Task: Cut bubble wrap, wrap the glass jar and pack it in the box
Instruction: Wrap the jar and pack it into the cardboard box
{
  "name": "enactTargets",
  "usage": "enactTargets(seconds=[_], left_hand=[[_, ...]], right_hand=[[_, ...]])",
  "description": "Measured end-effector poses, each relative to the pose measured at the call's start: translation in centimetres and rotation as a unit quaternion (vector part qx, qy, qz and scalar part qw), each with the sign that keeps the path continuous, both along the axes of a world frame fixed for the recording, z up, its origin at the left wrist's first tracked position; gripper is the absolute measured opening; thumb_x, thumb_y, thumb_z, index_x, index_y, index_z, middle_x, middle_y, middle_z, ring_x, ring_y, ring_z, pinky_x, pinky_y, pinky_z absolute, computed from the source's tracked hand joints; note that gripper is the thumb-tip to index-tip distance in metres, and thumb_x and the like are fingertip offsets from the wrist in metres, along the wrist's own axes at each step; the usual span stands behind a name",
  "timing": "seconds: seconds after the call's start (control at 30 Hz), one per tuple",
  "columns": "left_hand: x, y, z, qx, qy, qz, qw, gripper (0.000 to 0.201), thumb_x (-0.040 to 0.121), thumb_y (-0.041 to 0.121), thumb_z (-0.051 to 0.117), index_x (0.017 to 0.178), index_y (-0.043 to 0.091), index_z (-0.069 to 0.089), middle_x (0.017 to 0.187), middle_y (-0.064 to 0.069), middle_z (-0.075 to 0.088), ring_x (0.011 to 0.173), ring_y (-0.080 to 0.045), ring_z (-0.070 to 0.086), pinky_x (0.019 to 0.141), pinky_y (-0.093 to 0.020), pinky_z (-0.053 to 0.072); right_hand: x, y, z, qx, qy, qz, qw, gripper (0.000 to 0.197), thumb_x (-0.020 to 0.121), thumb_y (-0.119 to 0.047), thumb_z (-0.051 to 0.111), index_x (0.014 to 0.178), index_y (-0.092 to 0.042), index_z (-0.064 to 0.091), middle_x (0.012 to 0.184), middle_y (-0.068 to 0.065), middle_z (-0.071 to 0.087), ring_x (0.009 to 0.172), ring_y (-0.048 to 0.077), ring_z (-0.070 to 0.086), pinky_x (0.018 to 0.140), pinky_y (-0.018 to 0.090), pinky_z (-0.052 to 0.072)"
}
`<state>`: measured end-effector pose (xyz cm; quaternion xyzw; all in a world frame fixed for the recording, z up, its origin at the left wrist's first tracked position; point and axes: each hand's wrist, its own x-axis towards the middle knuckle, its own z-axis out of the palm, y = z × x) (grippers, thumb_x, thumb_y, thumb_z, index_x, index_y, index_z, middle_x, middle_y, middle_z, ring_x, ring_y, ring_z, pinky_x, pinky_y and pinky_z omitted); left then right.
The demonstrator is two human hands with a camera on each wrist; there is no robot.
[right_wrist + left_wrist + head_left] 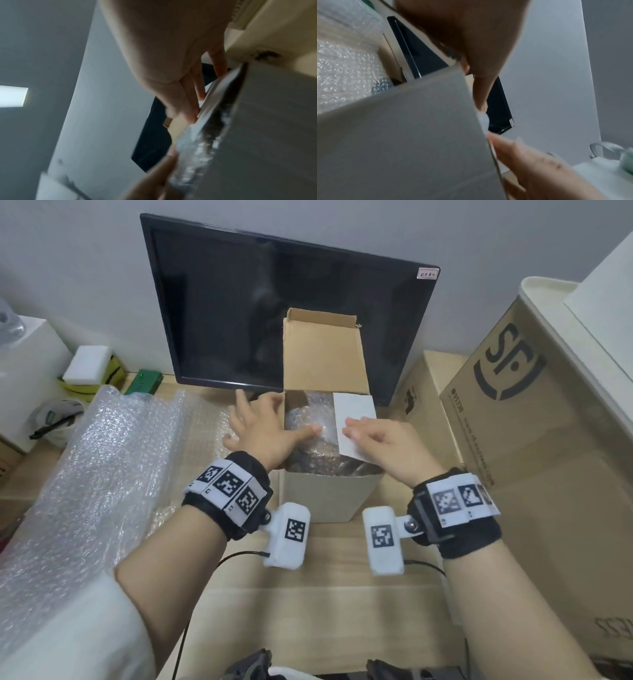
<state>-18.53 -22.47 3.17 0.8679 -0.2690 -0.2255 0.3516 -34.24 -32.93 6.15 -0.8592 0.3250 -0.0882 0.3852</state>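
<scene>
An open cardboard box [329,498] stands mid-table with its back flap [322,357] upright. Inside lies the jar wrapped in bubble wrap [308,409]; the glass itself is hidden. My left hand [279,414] is spread over the box's left edge, its thumb resting on the wrapped jar. My right hand [363,433] lies with straight fingers on the white side flap [354,409], which is folded in over the jar. In the right wrist view those fingers [188,102] touch the flap edge beside the wrap [197,155]. The left wrist view shows the box wall [402,135] and my thumb [481,83].
A loose sheet of bubble wrap [113,460] covers the table's left side. A dark monitor [274,313] stands right behind the box. A large printed carton [534,412] rises at the right. A white foam block [87,364] and a green item [144,381] sit far left.
</scene>
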Motion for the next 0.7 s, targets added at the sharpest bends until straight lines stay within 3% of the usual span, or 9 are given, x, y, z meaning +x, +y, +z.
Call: enactTargets(seconds=[0.1,0.23,0.27,0.3,0.37,0.43,0.5,0.6,0.7], left_hand=[[1.5,0.5,1.0,-0.031,0.102,0.014,0.994,0.092,0.067,0.04,0.078,0.139,0.019,0.024,0.151,-0.008,0.018,0.136,-0.028,0.026,0.11,-0.042,0.027],[2.8,1.4,4.3,-0.175,0.137,0.036,0.974,0.07,0.081,0.028,0.066,0.139,0.016,0.03,0.13,-0.005,0.052,0.103,-0.016,0.056,0.081,-0.029,0.045],[2.4,1.4,5.1,-0.199,0.146,0.005,0.969,0.066,0.083,0.028,0.063,0.139,0.019,0.029,0.124,-0.004,0.057,0.095,-0.016,0.062,0.074,-0.029,0.048],[1.6,1.3,5.8,-0.193,0.153,-0.048,0.968,0.064,0.084,0.032,0.062,0.139,0.022,0.03,0.122,-0.003,0.06,0.095,-0.016,0.064,0.075,-0.03,0.049],[-0.3,0.9,6.0,-0.077,0.115,-0.196,0.971,0.063,0.083,0.047,0.058,0.139,0.028,0.035,0.136,0.002,0.053,0.118,-0.015,0.055,0.097,-0.032,0.042],[-1.7,0.4,5.0,0.076,-0.025,-0.327,0.941,0.055,0.089,0.049,0.048,0.139,0.031,0.038,0.148,0.004,0.038,0.133,-0.016,0.039,0.108,-0.033,0.032],[-2.2,-0.1,4.5,0.15,-0.151,-0.387,0.897,0.048,0.092,0.046,0.041,0.138,0.033,0.038,0.153,0.001,0.029,0.135,-0.022,0.037,0.105,-0.04,0.036],[-2.3,-0.2,4.4,0.182,-0.225,-0.399,0.87,0.053,0.092,0.047,0.041,0.141,0.03,0.032,0.151,0.001,0.026,0.129,-0.022,0.04,0.09,-0.036,0.038],[-2.7,-0.1,3.9,0.183,-0.252,-0.404,0.86,0.056,0.09,0.048,0.043,0.141,0.029,0.029,0.155,0.006,0.016,0.135,-0.017,0.031,0.093,-0.039,0.038]], right_hand=[[0.1,-0.5,-0.5,-0.07,0.065,0.035,0.995,0.031,0.09,-0.018,0.058,0.121,-0.02,0.063,0.136,-0.008,0.053,0.135,0.009,0.037,0.113,0.028,0.022],[0.2,-0.5,-0.2,-0.102,0.09,0.052,0.989,0.032,0.09,-0.021,0.058,0.122,-0.024,0.063,0.138,-0.009,0.052,0.136,0.01,0.035,0.113,0.029,0.021],[0.3,-0.5,-0.2,-0.103,0.089,0.049,0.99,0.031,0.09,-0.021,0.058,0.12,-0.024,0.064,0.137,-0.009,0.053,0.136,0.011,0.035,0.114,0.031,0.022],[0.4,-0.6,-0.2,-0.097,0.085,0.044,0.991,0.031,0.089,-0.02,0.058,0.119,-0.024,0.065,0.135,-0.008,0.055,0.135,0.011,0.036,0.114,0.033,0.024],[0.5,-0.9,-0.2,-0.08,0.087,0.044,0.992,0.03,0.089,-0.018,0.057,0.116,-0.024,0.066,0.133,-0.007,0.057,0.134,0.012,0.038,0.114,0.035,0.025],[0.6,-1.1,-0.1,-0.087,0.097,0.05,0.99,0.028,0.088,-0.02,0.058,0.113,-0.026,0.069,0.13,-0.006,0.06,0.132,0.012,0.042,0.113,0.037,0.027],[0.7,-1.6,0.1,-0.071,0.075,0.037,0.994,0.023,0.085,-0.02,0.062,0.104,-0.026,0.073,0.122,-0.004,0.066,0.125,0.012,0.05,0.111,0.038,0.033],[1.8,-2.6,0.7,-0.032,-0.005,-0.005,0.999,0.02,0.084,-0.014,0.064,0.1,-0.022,0.074,0.11,-0.002,0.071,0.109,0.012,0.06,0.103,0.036,0.041],[3.7,-4.3,1.2,-0.013,-0.02,-0.062,0.998,0.046,0.085,-0.011,0.063,0.128,-0.018,0.053,0.134,0.001,0.055,0.122,0.017,0.049,0.102,0.024,0.033]])
